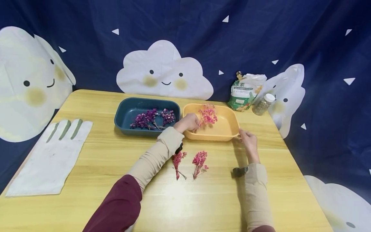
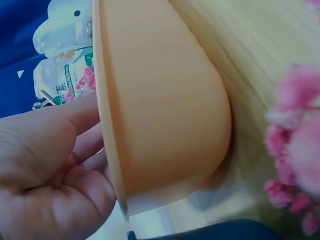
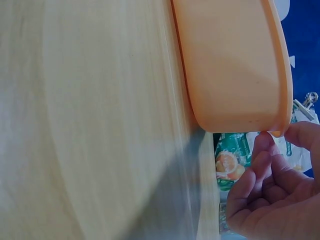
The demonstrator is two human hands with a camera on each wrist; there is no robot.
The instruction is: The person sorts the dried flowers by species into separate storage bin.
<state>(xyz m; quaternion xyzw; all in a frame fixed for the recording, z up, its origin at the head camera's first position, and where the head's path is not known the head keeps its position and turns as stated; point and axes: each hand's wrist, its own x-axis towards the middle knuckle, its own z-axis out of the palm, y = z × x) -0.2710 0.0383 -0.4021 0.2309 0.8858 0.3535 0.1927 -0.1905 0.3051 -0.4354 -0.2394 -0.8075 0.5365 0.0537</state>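
My left hand reaches over the near left rim of the orange plastic basin. It pinches a sprig of pink dried flowers by the stems, with the blossoms above the basin's inside; the stem ends are hidden by the fingers. At the basin's right front corner, my right hand pinches the rim between thumb and fingers, plain in the right wrist view. Two more bunches of pink dried flowers, one left and one right, lie on the table before the basin.
A dark blue basin with purple dried flowers stands to the left. White gloves lie at the table's left side. A clipped green-and-white bag and a lidded jar stand at the back right, before a blue curtain.
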